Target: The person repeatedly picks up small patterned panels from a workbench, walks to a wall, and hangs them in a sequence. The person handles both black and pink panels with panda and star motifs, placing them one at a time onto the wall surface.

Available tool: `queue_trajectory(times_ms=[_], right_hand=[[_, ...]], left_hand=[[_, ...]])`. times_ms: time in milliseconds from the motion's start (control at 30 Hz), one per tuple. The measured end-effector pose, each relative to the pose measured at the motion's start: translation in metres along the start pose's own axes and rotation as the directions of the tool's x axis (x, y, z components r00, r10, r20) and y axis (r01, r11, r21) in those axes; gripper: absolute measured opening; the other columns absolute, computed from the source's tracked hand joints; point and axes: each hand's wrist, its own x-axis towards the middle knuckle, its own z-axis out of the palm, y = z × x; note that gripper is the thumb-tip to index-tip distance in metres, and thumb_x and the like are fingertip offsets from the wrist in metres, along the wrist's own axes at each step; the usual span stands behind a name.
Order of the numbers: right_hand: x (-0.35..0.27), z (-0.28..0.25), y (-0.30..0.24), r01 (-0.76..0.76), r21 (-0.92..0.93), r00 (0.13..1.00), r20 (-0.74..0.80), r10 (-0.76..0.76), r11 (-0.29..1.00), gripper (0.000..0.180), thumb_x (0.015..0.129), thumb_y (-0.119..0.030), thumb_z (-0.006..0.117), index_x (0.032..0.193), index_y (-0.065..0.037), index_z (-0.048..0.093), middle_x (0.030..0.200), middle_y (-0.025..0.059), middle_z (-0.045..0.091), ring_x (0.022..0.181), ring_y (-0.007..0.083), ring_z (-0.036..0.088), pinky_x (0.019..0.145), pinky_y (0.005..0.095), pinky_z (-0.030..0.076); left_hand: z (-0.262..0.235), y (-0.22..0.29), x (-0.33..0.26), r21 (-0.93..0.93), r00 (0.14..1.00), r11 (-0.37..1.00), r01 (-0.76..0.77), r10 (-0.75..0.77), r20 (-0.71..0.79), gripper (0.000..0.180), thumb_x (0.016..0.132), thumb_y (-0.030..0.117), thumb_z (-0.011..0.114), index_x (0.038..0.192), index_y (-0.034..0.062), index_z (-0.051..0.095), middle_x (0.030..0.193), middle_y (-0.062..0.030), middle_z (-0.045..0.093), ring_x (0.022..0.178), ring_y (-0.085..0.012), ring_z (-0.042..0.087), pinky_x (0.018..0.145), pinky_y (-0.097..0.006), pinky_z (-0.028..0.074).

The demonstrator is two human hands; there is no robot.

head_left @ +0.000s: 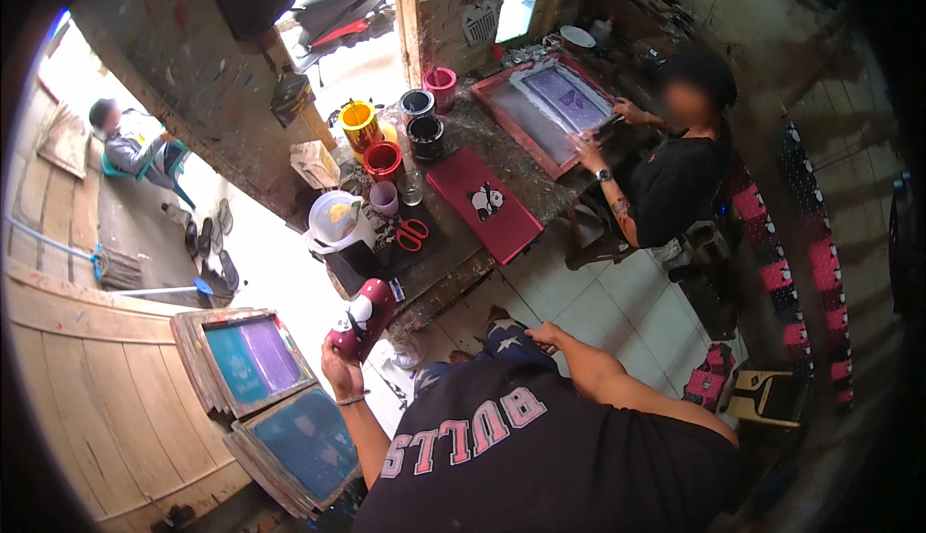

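Left hand [340, 371] grips maroon pouch [362, 318]; right hand [546, 335] on knee

red pouch [362, 319] soft cloth, matt; table [453, 277] rough paint-stained wood; floor tiles [617, 306] smooth, glossy.

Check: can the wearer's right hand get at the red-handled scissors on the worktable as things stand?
Probably yes. The right hand rests empty on the knee, and the red-handled scissors lie uncovered near the worktable's front edge, nothing between. The left hand holds a red pouch.
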Motion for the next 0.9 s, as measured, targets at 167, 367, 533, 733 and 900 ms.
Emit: queue_trajectory(times_ms=[167,367,533,733,900], right_hand=[[-0.005,0.027,0.014,-0.017,0.036,0.974,-0.225,0.024,0.999,0.044,0.075,-0.036,0.063,0.087,0.006,0.064,0.086,0.0215,0.066,0.081,0.0328,0.065,0.068,0.0419,0.051],[-0.001,0.014,-0.006,-0.061,0.092,0.995,-0.069,0.068,0.994,0.030,0.074,-0.027,0.061,0.075,0.003,0.062,0.068,0.0152,0.062,0.052,0.0242,0.057,0.047,0.0393,0.045],[0.005,-0.011,-0.028,0.053,0.583,0.997,-0.083,-0.005,0.810,0.019,0.078,-0.020,0.057,0.078,-0.001,0.061,0.067,0.0103,0.061,0.048,0.0186,0.058,0.040,0.0325,0.047],[0.019,-0.033,-0.045,0.031,0.686,0.999,-0.054,0.008,0.727,0.021,0.077,-0.017,0.056,0.089,-0.001,0.061,0.073,0.0102,0.064,0.054,0.0180,0.062,0.046,0.0318,0.053],[0.041,-0.045,-0.051,-0.036,0.690,0.998,-0.014,0.063,0.723,0.019,0.078,-0.017,0.055,0.087,-0.001,0.059,0.078,0.0117,0.065,0.057,0.0188,0.063,0.050,0.0326,0.053]], left_hand=[[-0.003,0.006,0.002,0.006,0.999,1.000,0.014,-0.015,0.049,0.019,0.094,0.014,0.038,0.096,0.0019,0.052,0.094,-0.0084,0.058,0.089,-0.0193,0.058,0.080,-0.033,0.050],[0.005,0.003,0.013,-0.004,0.997,0.999,-0.032,0.032,0.069,0.019,0.092,0.017,0.042,0.094,0.0025,0.054,0.089,-0.0062,0.058,0.082,-0.0171,0.058,0.075,-0.031,0.049],[0.015,-0.004,0.017,0.056,0.996,0.998,-0.016,0.011,0.094,0.021,0.092,0.018,0.042,0.096,0.0013,0.054,0.090,-0.0073,0.059,0.083,-0.0180,0.060,0.076,-0.031,0.051],[0.041,-0.014,0.014,0.119,0.998,0.993,0.013,-0.021,0.066,0.020,0.089,0.018,0.045,0.097,0.0009,0.053,0.093,-0.0092,0.059,0.085,-0.0206,0.061,0.078,-0.034,0.051],[0.068,-0.023,0.010,0.129,0.998,0.992,0.011,-0.019,0.060,0.022,0.091,0.018,0.046,0.100,-0.0009,0.054,0.094,-0.0091,0.059,0.086,-0.0197,0.060,0.077,-0.034,0.051]])
